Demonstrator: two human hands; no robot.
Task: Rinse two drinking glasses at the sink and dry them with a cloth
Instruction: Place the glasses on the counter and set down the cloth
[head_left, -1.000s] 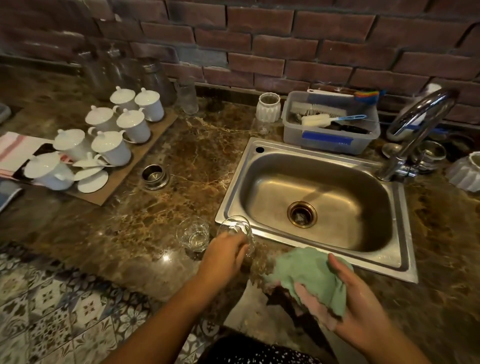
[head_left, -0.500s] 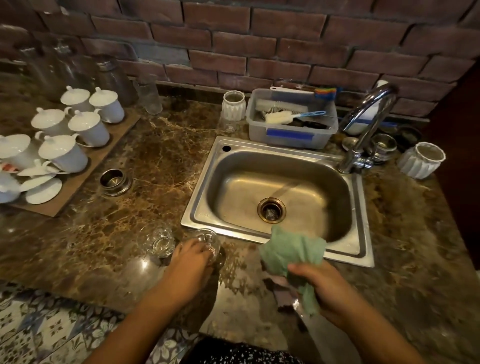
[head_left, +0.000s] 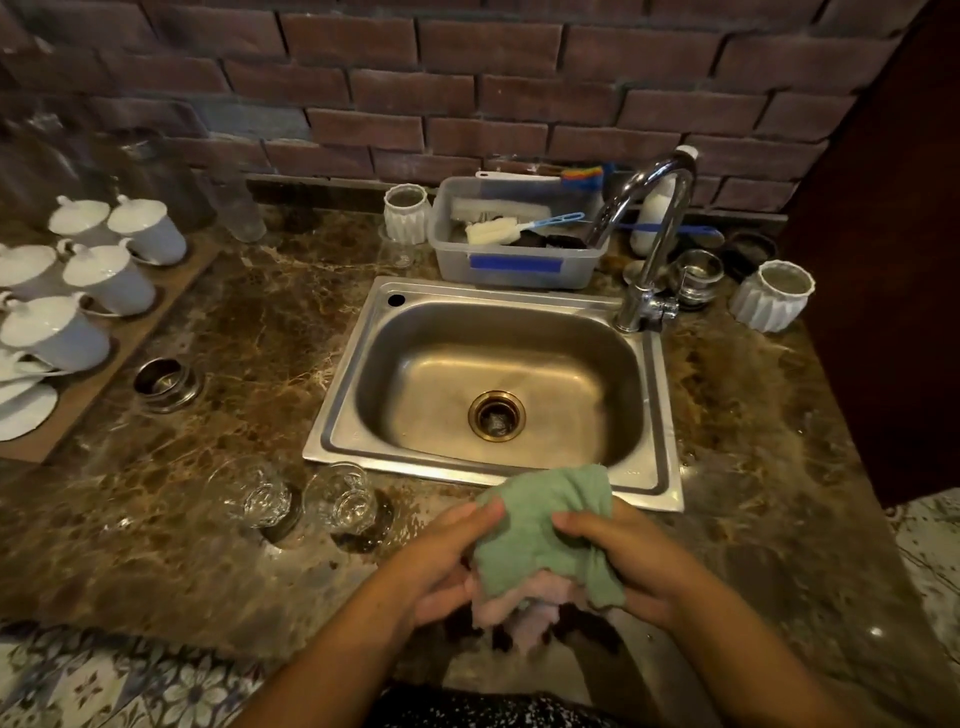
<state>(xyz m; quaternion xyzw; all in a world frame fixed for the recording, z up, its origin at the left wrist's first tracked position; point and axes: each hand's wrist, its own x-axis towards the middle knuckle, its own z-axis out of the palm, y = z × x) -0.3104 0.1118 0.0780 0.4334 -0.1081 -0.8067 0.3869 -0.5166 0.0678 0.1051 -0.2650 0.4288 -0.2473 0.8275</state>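
Note:
Two clear drinking glasses stand side by side on the marble counter left of the sink's front corner: one glass (head_left: 257, 496) further left, the other glass (head_left: 345, 499) closer to the sink. Neither is touched. A green and pink cloth (head_left: 545, 535) is bunched in front of the steel sink (head_left: 652, 467). My left hand (head_left: 441, 566) grips the cloth's left side and my right hand (head_left: 623, 566) grips its right side. The tap (head_left: 649, 228) arches over the basin's back right; no water runs.
White lidded cups (head_left: 104, 275) sit on a board at the left. A small metal cup (head_left: 163, 379) stands on the counter. A plastic tub (head_left: 519, 260) with brushes is behind the sink, white ribbed pots (head_left: 771, 296) beside it. Brick wall at the back.
My left hand let go of the glass nearer the sink, left it on the counter, and moved right to join my right hand on the cloth. The camera view shifted right.

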